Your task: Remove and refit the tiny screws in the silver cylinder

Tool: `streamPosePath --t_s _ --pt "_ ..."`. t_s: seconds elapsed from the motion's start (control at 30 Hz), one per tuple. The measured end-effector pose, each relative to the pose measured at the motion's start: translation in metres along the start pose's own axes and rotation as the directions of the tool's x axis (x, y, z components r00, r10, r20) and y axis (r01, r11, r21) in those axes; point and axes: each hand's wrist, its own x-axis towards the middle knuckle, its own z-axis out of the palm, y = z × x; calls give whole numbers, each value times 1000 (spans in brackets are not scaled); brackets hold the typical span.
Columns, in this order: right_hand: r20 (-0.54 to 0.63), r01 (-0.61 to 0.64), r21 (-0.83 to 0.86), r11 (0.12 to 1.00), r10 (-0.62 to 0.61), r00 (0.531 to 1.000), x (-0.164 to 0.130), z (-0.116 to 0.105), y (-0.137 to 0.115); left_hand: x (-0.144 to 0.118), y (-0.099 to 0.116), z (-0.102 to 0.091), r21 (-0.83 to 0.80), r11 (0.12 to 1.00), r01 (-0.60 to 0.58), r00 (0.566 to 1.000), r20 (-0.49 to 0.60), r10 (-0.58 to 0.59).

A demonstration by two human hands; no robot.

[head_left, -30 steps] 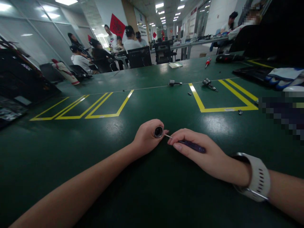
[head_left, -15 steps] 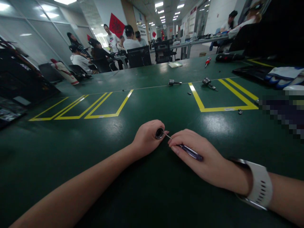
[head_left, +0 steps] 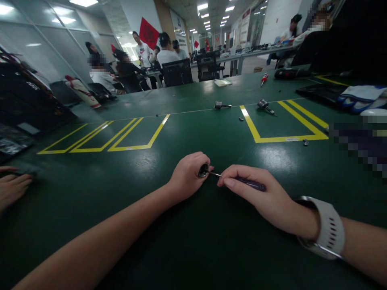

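Both forearms are laid flat and stretched forward. The left hand (head_left: 187,175) is curled into a loose fist; the right hand (head_left: 256,193) is closed in a pinch, thumb and fingers pressed together, wrist lowered.

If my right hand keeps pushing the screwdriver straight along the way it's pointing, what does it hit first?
The right hand points its small screwdriver leftward; its tip already sits at the open end of the round metal part gripped by the left hand. That part comes first, though the exact contact depth is unclear.
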Motion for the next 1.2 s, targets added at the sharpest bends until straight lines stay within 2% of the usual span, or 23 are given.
streamPosePath --t_s 0.1,0.23,0.4,0.47,0.57,0.67,0.87,0.97,1.03,1.13,1.2 --pt "-4 -60 152 986 62 998 3 0 5 0 1 -1 -5 1000 -21 1000 2 21" --pt "27 -179 441 879 187 982 9 -4 10 -1 0 -1 -42 999 -15 999 -41 13" --pt "85 -229 572 787 221 972 12 -8 10 0 -1 -2 -109 993 -33 997 -67 26" --pt "65 -213 569 794 215 975 10 -7 10 0 -1 -1 -115 993 -40 997 -68 32" --pt "-5 -151 474 867 174 985 7 -3 12 0 0 -1 -74 997 -15 997 -71 10" --pt "-20 -120 390 913 139 990 6 -1 11 0 1 -1 -29 1000 6 999 -49 -8" --pt "57 -233 526 818 240 969 12 -7 6 0 1 -2 -54 998 -15 999 -38 13" --pt "66 -243 541 805 247 967 13 -8 6 -1 -1 -1 -65 998 -21 999 -43 18" --pt "43 -216 505 836 225 973 11 -7 7 0 -1 -1 -62 998 -18 999 -30 16" --pt "11 -136 344 929 141 990 8 -4 10 0 1 -1 -25 1000 0 1000 -11 0" --pt "13 -105 256 961 105 994 6 -2 11 0 2 -2 13 1000 10 1000 -4 -10"
